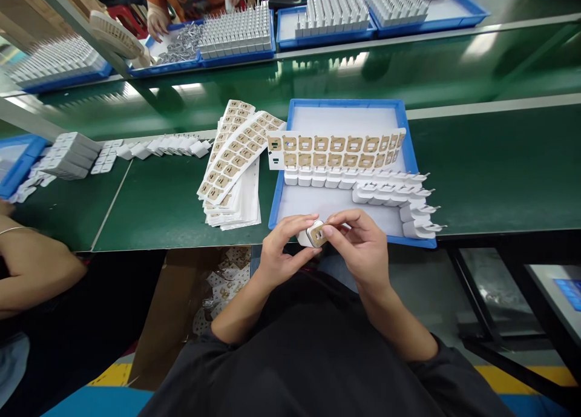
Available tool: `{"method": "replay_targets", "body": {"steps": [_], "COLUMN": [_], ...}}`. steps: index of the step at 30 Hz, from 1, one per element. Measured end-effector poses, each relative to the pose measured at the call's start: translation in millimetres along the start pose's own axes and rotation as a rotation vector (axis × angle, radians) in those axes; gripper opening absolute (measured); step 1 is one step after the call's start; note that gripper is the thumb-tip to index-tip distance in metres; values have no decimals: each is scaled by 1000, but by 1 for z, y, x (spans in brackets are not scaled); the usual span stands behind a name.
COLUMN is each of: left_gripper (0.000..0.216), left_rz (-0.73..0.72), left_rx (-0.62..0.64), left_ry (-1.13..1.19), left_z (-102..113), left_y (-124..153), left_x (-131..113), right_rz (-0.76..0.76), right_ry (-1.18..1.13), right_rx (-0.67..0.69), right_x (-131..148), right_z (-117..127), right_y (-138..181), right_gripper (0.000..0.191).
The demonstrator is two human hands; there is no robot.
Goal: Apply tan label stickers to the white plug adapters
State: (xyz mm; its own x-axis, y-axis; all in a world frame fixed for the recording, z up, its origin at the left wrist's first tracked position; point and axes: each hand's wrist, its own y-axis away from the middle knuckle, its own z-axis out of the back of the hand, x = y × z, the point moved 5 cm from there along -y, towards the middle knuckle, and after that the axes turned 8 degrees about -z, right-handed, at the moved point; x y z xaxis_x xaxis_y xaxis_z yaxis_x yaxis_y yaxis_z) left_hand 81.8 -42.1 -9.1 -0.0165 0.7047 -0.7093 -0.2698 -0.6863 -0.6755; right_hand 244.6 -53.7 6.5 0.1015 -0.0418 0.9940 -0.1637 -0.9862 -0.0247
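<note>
My left hand (287,249) is closed around a small white plug charger (303,238), gripping it between thumb and fingers in front of the blue tray. On the charger's end face lies a tan adhesive sticker (316,234) with a cut-out. My right hand (361,244) pinches at this sticker's right edge with thumb and forefinger; its other fingers are curled. Just beyond the hands, a sheet of tan stickers (336,152) leans upright on a row of white chargers (319,179) in the tray. More chargers (385,193) with metal pins stand at the tray's right.
The blue tray (275,206) sits at the green bench's edge. Left of it lie stacked sticker sheets (240,157) and a line of white pieces (170,144). A carton (163,320) with scraps stands below. Co-workers' arms (39,262) show left and beyond the far trays (238,57).
</note>
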Motion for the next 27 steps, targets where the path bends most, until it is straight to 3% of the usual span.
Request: {"method": "replay_targets", "body": {"steps": [15,20,23,25,27], "left_gripper": [56,57,54,53,55], "left_rz": [-25,-49,-65,-77,-65], "left_rx": [-9,-25,-74,-124,-167], "left_ry": [-61,-91,-88,-46,16], "left_z": [2,4,6,7,7], "left_y": [1,2,4,6,8], "left_x": [-2,-2,-2,-1,0], "right_rz": [70,217,259,181,74], "right_ry": [177,370,432,336,148], "right_rx": [-58,-95,-153,-89,86], "right_x": [5,14,15,7,-4], "right_z": [-5,-8,-4,-2,-6], "right_y": [4,4,0,-4,-6], "right_gripper": [11,7,16,16,14]}}
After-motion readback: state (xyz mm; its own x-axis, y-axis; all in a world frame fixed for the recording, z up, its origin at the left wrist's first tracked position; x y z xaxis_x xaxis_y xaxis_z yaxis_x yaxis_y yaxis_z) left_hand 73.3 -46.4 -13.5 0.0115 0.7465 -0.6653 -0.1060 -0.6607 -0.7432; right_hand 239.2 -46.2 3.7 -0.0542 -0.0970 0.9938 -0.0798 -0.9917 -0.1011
